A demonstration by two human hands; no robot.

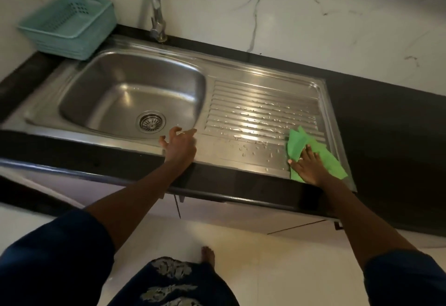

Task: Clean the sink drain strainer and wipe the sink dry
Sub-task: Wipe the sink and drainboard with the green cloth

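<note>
Right hand [306,164] presses flat on green cloth [299,141]; left hand [179,142] spreads its grip at the sink [108,83] rim.

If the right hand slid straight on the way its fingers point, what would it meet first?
Likely the right hand, pressing the green cloth, meets only the wet ridged drainboard; depth is unclear.

Dark countertop [386,124], inset steel sink [108,83], teal basket [79,40] at far left.
</note>
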